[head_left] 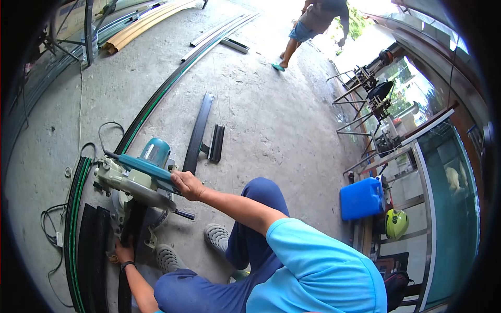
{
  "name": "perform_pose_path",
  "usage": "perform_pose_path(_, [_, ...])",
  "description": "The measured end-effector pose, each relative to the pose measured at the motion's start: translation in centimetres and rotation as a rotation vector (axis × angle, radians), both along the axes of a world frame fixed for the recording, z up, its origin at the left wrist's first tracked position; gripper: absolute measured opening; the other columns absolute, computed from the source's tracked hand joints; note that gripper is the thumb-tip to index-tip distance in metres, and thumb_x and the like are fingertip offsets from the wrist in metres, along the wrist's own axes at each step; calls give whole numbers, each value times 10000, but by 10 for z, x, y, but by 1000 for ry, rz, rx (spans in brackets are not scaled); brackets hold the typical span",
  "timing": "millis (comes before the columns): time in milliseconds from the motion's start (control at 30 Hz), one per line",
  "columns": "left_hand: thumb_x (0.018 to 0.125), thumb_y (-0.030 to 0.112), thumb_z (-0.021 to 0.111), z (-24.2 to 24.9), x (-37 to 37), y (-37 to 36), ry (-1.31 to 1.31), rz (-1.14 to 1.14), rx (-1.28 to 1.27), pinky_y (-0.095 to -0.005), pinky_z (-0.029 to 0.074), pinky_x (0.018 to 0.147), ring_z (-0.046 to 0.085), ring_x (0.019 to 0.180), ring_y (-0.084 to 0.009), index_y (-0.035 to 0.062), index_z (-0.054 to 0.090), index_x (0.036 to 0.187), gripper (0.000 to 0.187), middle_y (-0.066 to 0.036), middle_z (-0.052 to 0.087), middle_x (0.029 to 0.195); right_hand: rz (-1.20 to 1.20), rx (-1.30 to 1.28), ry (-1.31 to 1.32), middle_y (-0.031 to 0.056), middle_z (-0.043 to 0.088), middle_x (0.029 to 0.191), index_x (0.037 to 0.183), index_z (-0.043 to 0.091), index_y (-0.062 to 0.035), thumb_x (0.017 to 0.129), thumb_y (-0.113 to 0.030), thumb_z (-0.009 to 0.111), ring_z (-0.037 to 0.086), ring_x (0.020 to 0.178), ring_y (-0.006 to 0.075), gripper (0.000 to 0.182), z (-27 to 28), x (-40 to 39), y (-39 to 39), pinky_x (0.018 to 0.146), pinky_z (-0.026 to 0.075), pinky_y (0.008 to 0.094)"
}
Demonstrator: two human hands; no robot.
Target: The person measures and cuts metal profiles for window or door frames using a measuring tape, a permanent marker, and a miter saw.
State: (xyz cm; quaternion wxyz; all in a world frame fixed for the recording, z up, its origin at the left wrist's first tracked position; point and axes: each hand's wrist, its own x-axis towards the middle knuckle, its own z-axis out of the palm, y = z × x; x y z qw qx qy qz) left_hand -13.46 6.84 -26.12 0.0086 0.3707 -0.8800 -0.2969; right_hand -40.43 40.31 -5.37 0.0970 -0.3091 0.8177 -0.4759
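A teal and grey miter saw (136, 180) stands on the concrete floor at the left. My right hand (188, 185) is closed round the end of its teal handle. Below the saw head, my left hand (124, 252) presses on a dark metal profile (124, 292) that runs under the saw. Its fingers are partly hidden by the profile and the saw base. More black profiles (93, 250) lie just left of my left hand, beside a bundle with green stripes (75, 229).
Long profiles (172, 78) stretch up the floor, with short black pieces (217, 143) nearer. A blue jerrycan (361, 199) and a yellow-green helmet (396, 224) sit at right. A person (313, 26) walks at the top. A cable (52, 224) lies at left.
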Motion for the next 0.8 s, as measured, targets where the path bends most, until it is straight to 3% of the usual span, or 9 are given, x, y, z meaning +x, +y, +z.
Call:
perform_pose_path(100, [861, 592, 771, -2, 2, 0, 13, 2, -36, -530, 503, 974, 600, 1199, -520, -23, 603, 1355, 807, -339, 648, 1271, -6, -3, -7, 306, 569, 797, 932, 525, 7, 1103, -445, 358, 581, 828, 535, 511, -14, 0, 2, 723, 471, 522])
perform_pose_path(200, [847, 619, 770, -42, 8, -12, 101, -28, -84, -524, 501, 982, 600, 1210, -508, -18, 608, 1357, 832, -330, 643, 1292, -21, 6, -3, 297, 571, 799, 931, 531, 2, 1102, -429, 365, 585, 821, 527, 493, -35, 6, 11, 717, 473, 518])
perform_pose_path(333, [809, 680, 768, -19, 3, -6, 13, -5, -114, -533, 520, 947, 629, 1160, -511, -13, 646, 1280, 847, -339, 670, 1215, -16, -17, 29, 286, 575, 809, 929, 534, -3, 1102, -412, 374, 589, 804, 518, 471, -40, 3, 8, 706, 470, 517])
perform_pose_path(433, [790, 722, 758, -17, 5, -2, -5, 18, -91, -557, 542, 886, 666, 1076, -524, -12, 666, 1190, 841, -334, 704, 1103, 75, 4, 85, 280, 570, 837, 977, 543, -5, 1114, -346, 371, 577, 806, 508, 406, 3, -6, -5, 718, 457, 541])
perform_pose_path(533, [800, 710, 759, -9, 2, -1, -86, 27, -26, -562, 537, 902, 665, 1107, -508, -26, 668, 1185, 835, -328, 698, 1144, 126, 65, 157, 273, 585, 897, 1049, 531, 4, 1118, -322, 381, 582, 852, 491, 365, 70, -20, -33, 755, 452, 555])
perform_pose_path(600, [798, 701, 765, 0, 3, 5, -71, 41, -36, -553, 535, 922, 666, 1114, -500, -20, 672, 1187, 825, -317, 696, 1163, 44, 154, 141, 271, 635, 939, 1078, 554, 3, 1124, -400, 372, 611, 907, 487, 444, 119, -23, -61, 820, 463, 530])
perform_pose_path(667, [804, 690, 765, 3, 1, -1, -55, -6, -15, -546, 526, 942, 664, 1116, -492, -8, 679, 1176, 796, -306, 695, 1164, -21, 66, 86, 282, 657, 1031, 1190, 562, 4, 1103, -463, 405, 628, 1021, 459, 501, 163, -26, -88, 910, 476, 515])
perform_pose_path(800, [838, 644, 763, 2, 27, -3, 12, -113, -22, -523, 498, 950, 643, 1069, -465, 12, 688, 1080, 681, -288, 691, 1062, -68, -123, 273, 295, 640, 1165, 1275, 547, 34, 1065, -539, 452, 610, 1139, 434, 617, 197, -43, -130, 996, 464, 486])
